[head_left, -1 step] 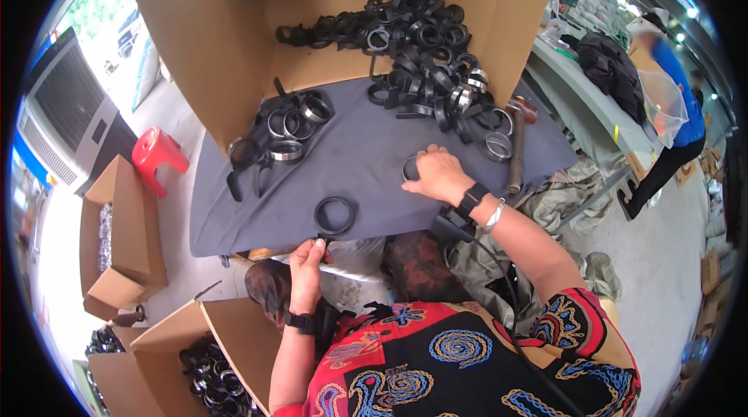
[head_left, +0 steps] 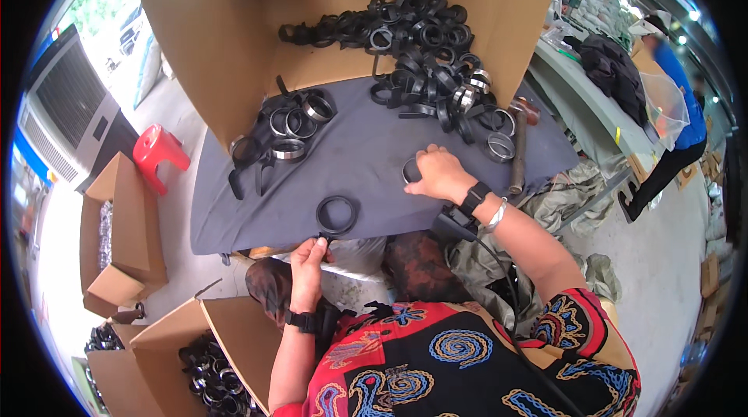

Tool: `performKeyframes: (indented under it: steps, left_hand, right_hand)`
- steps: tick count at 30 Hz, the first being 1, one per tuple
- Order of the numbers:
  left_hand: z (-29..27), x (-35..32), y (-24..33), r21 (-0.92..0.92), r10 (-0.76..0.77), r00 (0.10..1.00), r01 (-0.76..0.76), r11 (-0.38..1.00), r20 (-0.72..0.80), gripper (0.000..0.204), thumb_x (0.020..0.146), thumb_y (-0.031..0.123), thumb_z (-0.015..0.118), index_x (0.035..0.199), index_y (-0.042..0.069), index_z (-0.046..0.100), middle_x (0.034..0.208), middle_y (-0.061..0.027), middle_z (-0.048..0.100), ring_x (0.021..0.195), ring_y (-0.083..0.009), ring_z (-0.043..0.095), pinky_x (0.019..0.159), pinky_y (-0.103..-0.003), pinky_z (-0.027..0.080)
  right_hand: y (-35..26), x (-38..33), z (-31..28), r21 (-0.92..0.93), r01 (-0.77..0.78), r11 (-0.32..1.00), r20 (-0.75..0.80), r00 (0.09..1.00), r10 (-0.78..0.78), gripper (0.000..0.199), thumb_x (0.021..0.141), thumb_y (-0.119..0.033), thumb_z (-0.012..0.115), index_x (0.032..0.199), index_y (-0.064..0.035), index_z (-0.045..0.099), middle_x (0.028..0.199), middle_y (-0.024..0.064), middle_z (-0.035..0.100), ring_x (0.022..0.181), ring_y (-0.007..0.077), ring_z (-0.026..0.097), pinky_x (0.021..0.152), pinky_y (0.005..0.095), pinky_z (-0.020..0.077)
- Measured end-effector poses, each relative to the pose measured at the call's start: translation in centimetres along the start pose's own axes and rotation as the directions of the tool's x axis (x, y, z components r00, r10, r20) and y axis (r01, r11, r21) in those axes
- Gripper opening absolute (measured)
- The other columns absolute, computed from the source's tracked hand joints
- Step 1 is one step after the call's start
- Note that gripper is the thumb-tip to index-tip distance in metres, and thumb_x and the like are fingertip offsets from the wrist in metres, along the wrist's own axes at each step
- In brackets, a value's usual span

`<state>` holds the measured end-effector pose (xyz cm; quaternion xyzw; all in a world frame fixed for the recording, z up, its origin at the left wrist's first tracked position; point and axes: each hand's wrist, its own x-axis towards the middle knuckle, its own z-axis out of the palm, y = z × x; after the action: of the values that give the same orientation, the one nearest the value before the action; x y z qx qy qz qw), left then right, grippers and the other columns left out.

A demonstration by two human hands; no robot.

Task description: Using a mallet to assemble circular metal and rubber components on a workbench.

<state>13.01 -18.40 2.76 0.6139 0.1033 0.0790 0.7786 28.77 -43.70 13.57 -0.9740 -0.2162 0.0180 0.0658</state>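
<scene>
Item one: my left hand [head_left: 309, 255], at the near edge of the dark grey cloth-covered worktable [head_left: 366, 164], fingers pinched together on the tab of a black plastic ring clamp [head_left: 336, 214] that lies flat on the cloth just beyond my fingertips.

Item two: my right hand [head_left: 438, 173], palm down further along the same cloth to the right of that clamp, fingers curled over a second black ring with a bright metal band inside [head_left: 409, 171]; only its left arc shows, so whether I grip it or merely cover it I cannot tell. A black wristband and a silver bangle sit on that wrist.

Item three: a small heap of black and metal ring clamps [head_left: 284, 133], on the cloth beyond and left of the flat clamp.

Item four: a large heap of black ring clamps [head_left: 425, 43], at the far side of the cloth, spilling from the opened brown cardboard carton [head_left: 226, 35].

Item five: a wooden-handled hammer [head_left: 520, 144], on the cloth right of my right hand.

Item six: a red plastic stool [head_left: 158, 154], on the floor left of the table.
</scene>
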Motion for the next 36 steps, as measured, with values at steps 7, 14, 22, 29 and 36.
performKeyframes:
  steps: [7,14,22,29,36]
  left_hand:
    - [-0.5,0.2,0.2,-0.006,-0.027,0.999,0.027,1.0,0.039,0.028,0.093,0.017,0.056,0.068,0.004,0.057,0.063,0.0002,0.055,0.062,-0.0085,0.049,0.063,-0.025,0.038]
    - [-0.2,-0.1,0.7,0.01,-0.063,0.998,0.063,0.998,0.021,0.03,0.093,0.019,0.056,0.066,0.005,0.058,0.062,0.0011,0.055,0.061,-0.0077,0.047,0.061,-0.024,0.036]
    - [-0.8,0.0,0.4,0.057,-0.063,0.997,0.06,0.997,0.05,0.029,0.094,0.021,0.054,0.07,0.004,0.059,0.064,-0.0023,0.058,0.062,-0.0111,0.051,0.066,-0.026,0.04]
    - [0.5,1.3,0.8,0.094,-0.028,0.996,0.019,0.995,0.091,0.028,0.093,0.019,0.055,0.07,0.004,0.058,0.066,0.0003,0.055,0.066,-0.0092,0.048,0.065,-0.025,0.037]
    - [-1.2,0.1,-0.1,0.007,-0.033,0.999,0.033,0.999,0.005,0.022,0.089,0.013,0.055,0.072,0.001,0.06,0.068,-0.0003,0.056,0.063,-0.0092,0.047,0.061,-0.027,0.037]
  right_hand:
    - [-4.6,0.3,-1.8,0.209,0.592,0.778,-0.074,0.803,-0.591,0.066,0.066,-0.011,0.075,0.125,0.0012,0.048,0.123,0.0184,0.049,0.115,0.0346,0.049,0.097,0.0393,0.0438]
    - [-10.1,1.7,-0.7,0.22,0.743,0.633,0.115,0.624,-0.773,0.063,0.063,-0.001,0.067,0.124,-0.0003,0.05,0.121,0.0162,0.052,0.114,0.0335,0.051,0.094,0.0402,0.0453]
    - [-11.3,3.4,0.7,0.254,0.805,0.537,0.144,0.517,-0.843,0.067,0.06,0.002,0.069,0.125,-0.0047,0.053,0.12,0.0161,0.052,0.108,0.0336,0.055,0.09,0.0409,0.0471]
    - [-10.6,3.5,0.0,0.199,0.796,0.572,0.17,0.547,-0.82,0.057,0.064,-0.003,0.068,0.12,-0.0052,0.057,0.11,0.0162,0.056,0.099,0.035,0.058,0.083,0.0414,0.0491]
    - [-11.8,2.9,0.7,0.241,0.797,0.553,0.155,0.531,-0.833,0.058,0.063,-0.026,0.076,0.114,-0.0047,0.057,0.105,0.0179,0.055,0.097,0.0361,0.056,0.08,0.0447,0.0473]
